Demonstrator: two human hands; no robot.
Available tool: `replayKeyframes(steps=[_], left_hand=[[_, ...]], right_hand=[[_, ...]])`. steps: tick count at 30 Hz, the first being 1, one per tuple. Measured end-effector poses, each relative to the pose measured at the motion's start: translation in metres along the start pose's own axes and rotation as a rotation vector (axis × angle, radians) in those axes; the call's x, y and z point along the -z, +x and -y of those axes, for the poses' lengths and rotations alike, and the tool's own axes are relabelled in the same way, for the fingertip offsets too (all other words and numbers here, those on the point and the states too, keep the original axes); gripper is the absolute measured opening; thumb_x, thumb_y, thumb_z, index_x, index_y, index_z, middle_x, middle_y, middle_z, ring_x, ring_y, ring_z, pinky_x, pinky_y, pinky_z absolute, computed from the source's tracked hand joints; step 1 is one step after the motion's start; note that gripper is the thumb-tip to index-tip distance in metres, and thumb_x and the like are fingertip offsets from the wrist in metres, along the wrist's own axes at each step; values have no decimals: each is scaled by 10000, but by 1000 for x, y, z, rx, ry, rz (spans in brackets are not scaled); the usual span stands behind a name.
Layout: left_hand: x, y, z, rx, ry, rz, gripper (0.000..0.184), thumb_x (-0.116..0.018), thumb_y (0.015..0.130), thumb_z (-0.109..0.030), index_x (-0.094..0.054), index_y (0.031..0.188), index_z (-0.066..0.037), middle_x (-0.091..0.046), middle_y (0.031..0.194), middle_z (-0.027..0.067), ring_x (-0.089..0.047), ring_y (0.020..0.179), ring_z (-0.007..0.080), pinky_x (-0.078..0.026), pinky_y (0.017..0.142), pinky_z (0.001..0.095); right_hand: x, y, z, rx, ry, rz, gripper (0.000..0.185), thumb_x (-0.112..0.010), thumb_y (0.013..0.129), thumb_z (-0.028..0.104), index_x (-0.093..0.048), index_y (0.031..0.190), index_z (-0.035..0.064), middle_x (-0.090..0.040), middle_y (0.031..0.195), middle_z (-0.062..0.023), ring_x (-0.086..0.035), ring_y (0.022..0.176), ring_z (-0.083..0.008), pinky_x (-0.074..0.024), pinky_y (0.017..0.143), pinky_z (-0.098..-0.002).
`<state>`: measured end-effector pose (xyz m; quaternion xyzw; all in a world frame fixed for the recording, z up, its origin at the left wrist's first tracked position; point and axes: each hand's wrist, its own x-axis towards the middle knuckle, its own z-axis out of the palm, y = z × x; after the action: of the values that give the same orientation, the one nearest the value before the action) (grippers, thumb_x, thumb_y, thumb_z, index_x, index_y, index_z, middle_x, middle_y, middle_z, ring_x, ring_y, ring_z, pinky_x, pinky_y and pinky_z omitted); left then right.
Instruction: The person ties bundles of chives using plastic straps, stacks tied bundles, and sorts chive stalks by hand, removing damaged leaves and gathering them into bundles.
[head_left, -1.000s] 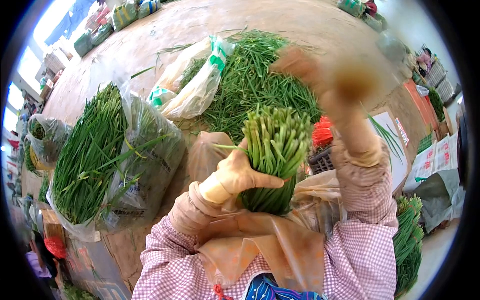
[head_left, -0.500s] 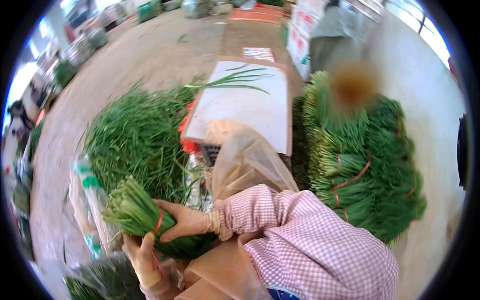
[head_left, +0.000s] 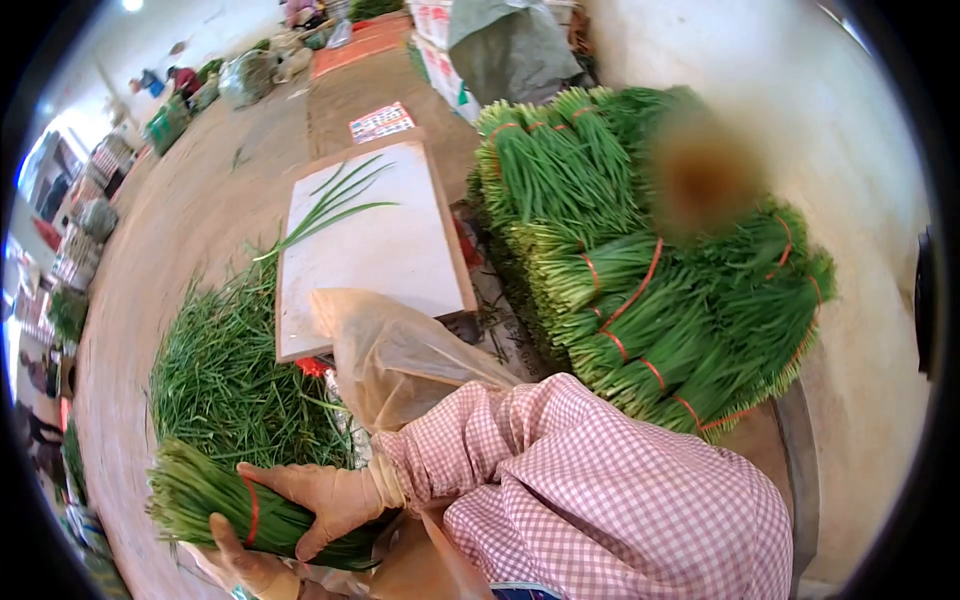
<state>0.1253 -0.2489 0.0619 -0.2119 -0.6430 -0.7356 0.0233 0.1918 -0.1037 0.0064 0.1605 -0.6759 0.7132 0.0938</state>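
A bundle of green chives (head_left: pixel 205 500) with pale cut ends lies on its side at the lower left, ringed by a red band (head_left: pixel 252 512). My gloved right hand (head_left: pixel 325 498) grips it from above, thumb and fingers curved around it beside the band. From below, my left hand (head_left: pixel 250 568) holds the same bundle; its thumb shows at the near side while its other fingers are mostly hidden. The leafy end runs toward my body under the right wrist. A checked sleeve (head_left: pixel 600 480) covers my right arm.
A white-topped board (head_left: pixel 370 240) with a few loose chives (head_left: pixel 330 210) stands ahead. Left of it spreads a heap of loose chives (head_left: pixel 235 380). Banded chive bundles (head_left: pixel 650 310) are stacked at the right by a wall. A translucent plastic sheet (head_left: pixel 400 350) juts toward the board.
My view has swung right, so the board and stacked bundles sit further left in it. Both hands keep hold of the bundle, now lower and further left in view. The band's dangling end no longer shows.
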Motion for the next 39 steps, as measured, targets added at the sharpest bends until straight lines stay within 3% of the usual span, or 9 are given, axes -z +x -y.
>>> replayKeyframes(steps=[8,14,19,24,27,29,30,32,39], left_hand=[[-44,20,-33,-153,-72,261,780,-712,769,-259,-331,1390,20,-451,1344,160,-474,1201,275,-366,1044,402],[-121,-1,-58,-163,-31,588,960,-828,650,-310,-318,1387,33,-461,1313,165,-471,1196,274,-364,1028,385],[-155,8,-56,-206,-56,917,1211,-832,584,-555,-210,1450,19,-404,1376,167,-417,1235,248,-336,1027,344],[-166,77,31,-225,269,896,672,-597,867,-434,-420,1360,-13,-586,1195,175,-568,1046,216,-440,875,335],[-153,119,159,-525,605,1076,423,-509,917,-323,-553,1174,9,-638,1052,192,-608,918,292,-464,806,363],[-172,116,151,-724,860,1359,309,-516,921,-234,-602,1178,-86,-612,1129,186,-576,1004,374,-457,861,375],[-179,106,128,-732,847,1366,309,-516,921,-234,-602,1178,-86,-612,1129,186,-576,1004,374,-457,861,375],[-186,85,99,-254,840,1273,373,-520,905,-356,-651,1035,-31,-660,977,176,-612,899,354,-467,790,376],[-188,79,94,-280,800,1254,369,-509,883,-364,-651,943,-29,-652,883,191,-603,842,367,-458,749,384]], right_hand=[[41,-20,21,229,-230,-122,1213,-833,619,277,-22,1465,-35,-286,1426,-232,-303,1331,-297,-223,1108,-348],[46,-41,58,241,182,-441,1188,-827,580,76,-55,1483,58,-488,1302,-149,-451,1210,-236,-377,1024,-324],[73,-90,81,247,85,-697,776,-792,633,46,-425,1317,53,-600,1145,-73,-550,1077,-205,-437,958,-327],[106,-140,122,419,536,-812,536,-755,715,149,-545,1199,50,-620,1120,-79,-607,986,-208,-479,925,-336],[141,-188,124,365,415,-1040,529,-685,783,338,-551,1198,40,-628,1114,-102,-613,991,-215,-487,914,-347],[154,-228,135,356,278,-1201,607,-662,788,443,-540,1222,37,-628,1124,-121,-621,986,-236,-492,906,-363],[158,-251,140,344,260,-1266,599,-664,787,437,-544,1217,39,-632,1115,-125,-623,980,-240,-493,901,-366],[171,-302,147,322,148,-1427,577,-673,777,426,-561,1199,49,-647,1070,-104,-633,926,-246,-502,866,-364],[164,-476,204,314,-101,-1963,497,-688,744,409,-616,1123,96,-652,1037,-96,-604,912,-254,-476,846,-373]])
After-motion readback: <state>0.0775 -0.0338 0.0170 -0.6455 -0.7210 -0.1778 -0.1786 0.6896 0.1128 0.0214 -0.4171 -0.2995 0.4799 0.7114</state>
